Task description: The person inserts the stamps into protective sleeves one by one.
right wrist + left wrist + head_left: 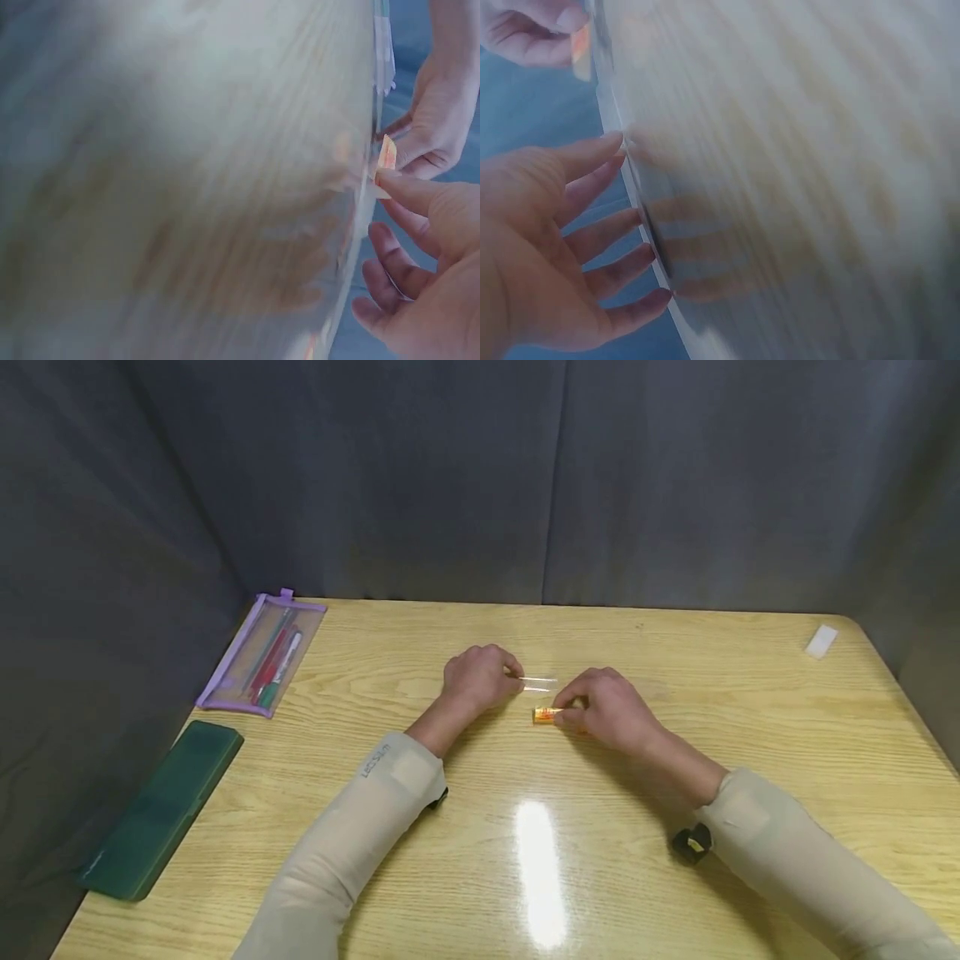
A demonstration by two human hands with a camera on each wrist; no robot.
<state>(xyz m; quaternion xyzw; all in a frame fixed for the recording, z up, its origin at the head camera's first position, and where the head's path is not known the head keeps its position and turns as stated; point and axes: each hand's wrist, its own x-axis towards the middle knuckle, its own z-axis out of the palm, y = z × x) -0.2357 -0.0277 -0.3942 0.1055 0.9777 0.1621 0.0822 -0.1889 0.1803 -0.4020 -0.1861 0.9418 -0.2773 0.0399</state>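
In the head view my left hand point(480, 677) has its thumb and index finger together at the left end of a clear strip point(538, 683) with bright edges. Its other fingertips touch the tabletop in the left wrist view, where the strip itself hardly shows. To its right, my right hand point(613, 710) pinches a small yellow-orange stick-shaped piece point(545, 716) with red print between thumb and fingers, low over the table. Edge-on in the right wrist view, the orange piece point(387, 152) has a pale end. The right hand's remaining fingers curl loosely beside it.
A mesh zip pouch point(238, 647) with purple edging, holding pens, lies at the table's left. Nearer me is a long dark green case point(165, 810). A small white block point(821, 642) sits at the far right corner. Dark curtains point(420, 477) stand behind the wooden table point(420, 885).
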